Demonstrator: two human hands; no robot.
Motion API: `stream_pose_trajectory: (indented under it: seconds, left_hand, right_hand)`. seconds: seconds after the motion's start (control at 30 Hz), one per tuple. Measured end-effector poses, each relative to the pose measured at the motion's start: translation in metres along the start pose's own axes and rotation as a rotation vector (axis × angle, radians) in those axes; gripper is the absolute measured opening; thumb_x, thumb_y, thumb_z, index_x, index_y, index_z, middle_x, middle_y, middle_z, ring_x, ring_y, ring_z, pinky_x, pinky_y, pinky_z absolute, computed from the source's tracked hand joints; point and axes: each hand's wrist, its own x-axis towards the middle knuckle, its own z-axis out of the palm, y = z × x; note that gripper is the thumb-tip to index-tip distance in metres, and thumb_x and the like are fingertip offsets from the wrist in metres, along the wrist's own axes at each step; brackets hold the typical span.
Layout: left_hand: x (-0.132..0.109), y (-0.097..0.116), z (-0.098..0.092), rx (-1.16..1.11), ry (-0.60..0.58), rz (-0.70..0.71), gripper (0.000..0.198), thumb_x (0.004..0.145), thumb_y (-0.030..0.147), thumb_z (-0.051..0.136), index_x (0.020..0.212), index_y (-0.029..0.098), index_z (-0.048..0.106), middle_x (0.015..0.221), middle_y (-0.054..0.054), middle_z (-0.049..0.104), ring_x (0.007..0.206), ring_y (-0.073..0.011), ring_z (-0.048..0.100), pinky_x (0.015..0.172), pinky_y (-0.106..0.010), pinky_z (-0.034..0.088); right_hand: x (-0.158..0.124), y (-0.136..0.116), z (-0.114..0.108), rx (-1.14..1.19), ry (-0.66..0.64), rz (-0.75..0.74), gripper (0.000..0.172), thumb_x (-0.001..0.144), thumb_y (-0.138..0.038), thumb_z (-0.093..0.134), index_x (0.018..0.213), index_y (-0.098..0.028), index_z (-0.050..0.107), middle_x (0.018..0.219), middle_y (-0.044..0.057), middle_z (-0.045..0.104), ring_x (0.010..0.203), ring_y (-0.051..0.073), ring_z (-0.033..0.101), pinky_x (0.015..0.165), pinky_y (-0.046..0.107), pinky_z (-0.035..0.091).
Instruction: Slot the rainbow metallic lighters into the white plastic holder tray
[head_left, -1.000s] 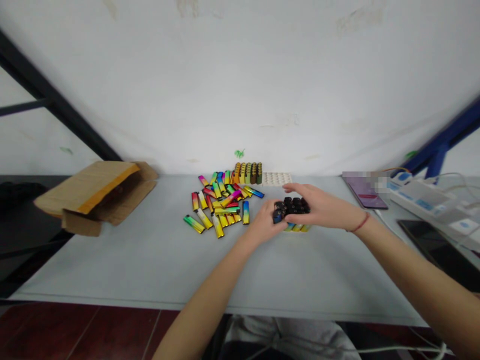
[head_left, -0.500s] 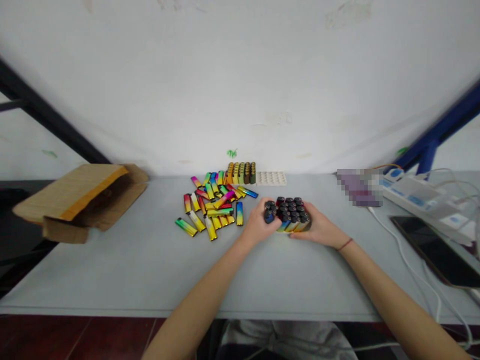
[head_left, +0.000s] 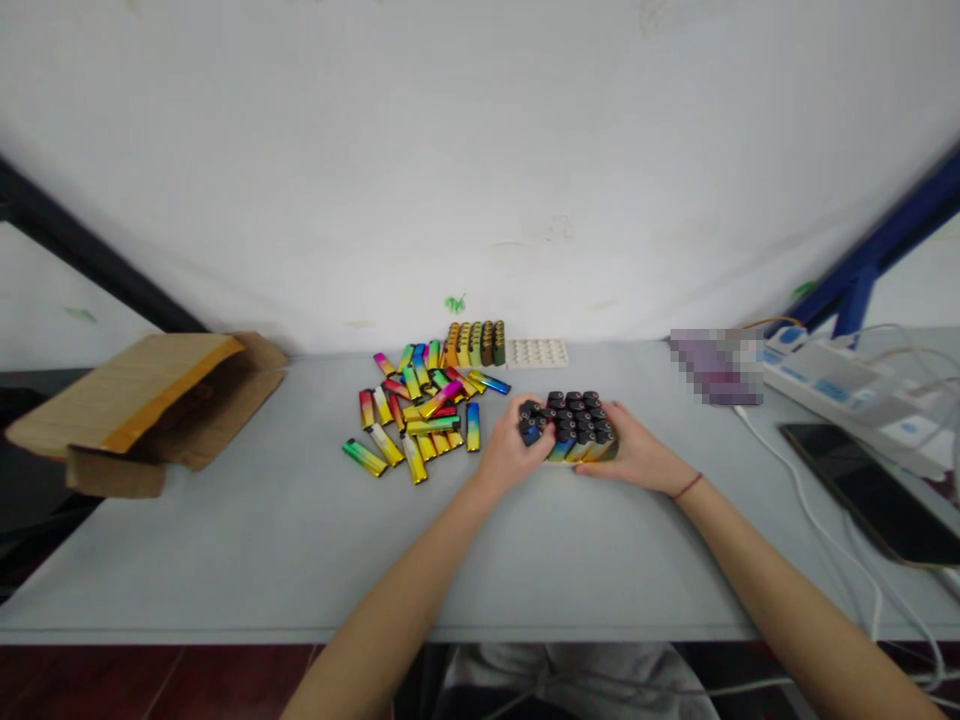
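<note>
My left hand (head_left: 511, 448) is closed round a few lighters (head_left: 532, 422) whose dark tops face up. Right beside them stands a block of upright lighters (head_left: 576, 425) in close rows, black tops up, with blue and yellow bodies at the front. My right hand (head_left: 628, 450) grips the right side of this block. To the left lies a loose pile of shiny multicoloured lighters (head_left: 435, 412). Behind the pile, an upright set of lighters (head_left: 475, 343) stands near the wall, and a white tray with holes (head_left: 538, 352) lies next to it.
An open cardboard box (head_left: 150, 400) sits at the left end of the grey table (head_left: 300, 560). On the right are a pixelated purple item (head_left: 712, 368), a power strip (head_left: 840, 390), a dark phone (head_left: 870, 490) and white cables.
The view has shifted slightly. The lighters in my left hand now sit a little differently, tilted and more spread. My right hand keeps its hold on the block.
</note>
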Motion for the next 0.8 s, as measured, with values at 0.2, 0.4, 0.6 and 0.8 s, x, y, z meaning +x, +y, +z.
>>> stream_pose_trajectory:
  seconds: [0.2,0.4,0.6,0.8]
  left_hand:
    - [-0.002,-0.004,0.001,0.047,0.000,0.086,0.027,0.088,0.028,0.057,0.112,0.020,0.046,0.103,-0.008,0.065,0.092,-0.0192,0.067,0.085,-0.034,0.054]
    - [-0.004,0.000,0.003,0.086,0.024,0.129,0.026,0.092,0.027,0.054,0.115,0.021,0.044,0.108,-0.009,0.063,0.102,-0.0203,0.065,0.093,-0.036,0.052]
    - [-0.002,0.005,0.002,0.105,0.020,0.115,0.028,0.092,0.028,0.054,0.116,0.021,0.043,0.109,-0.010,0.063,0.101,-0.0208,0.065,0.092,-0.036,0.053]
    - [0.001,0.008,-0.001,0.129,0.001,0.127,0.028,0.091,0.029,0.055,0.115,0.020,0.044,0.108,-0.010,0.063,0.100,-0.0211,0.065,0.091,-0.036,0.052]
  right_hand:
    - [0.000,-0.001,0.000,0.000,0.009,-0.015,0.084,0.067,-0.057,0.079,0.135,-0.018,0.048,0.129,0.018,0.060,0.121,0.038,0.056,0.108,0.064,0.035]
    - [0.001,-0.001,0.001,-0.016,0.003,-0.028,0.084,0.066,-0.060,0.078,0.132,-0.016,0.050,0.128,0.020,0.061,0.120,0.039,0.057,0.109,0.064,0.034]
    - [0.002,-0.004,-0.001,-0.005,-0.005,-0.025,0.081,0.066,-0.058,0.079,0.131,-0.018,0.050,0.126,0.018,0.062,0.117,0.037,0.058,0.106,0.063,0.037]
    - [0.003,-0.008,-0.002,-0.001,-0.018,-0.046,0.075,0.067,-0.054,0.080,0.126,-0.018,0.052,0.119,0.015,0.065,0.109,0.035,0.061,0.105,0.059,0.039]
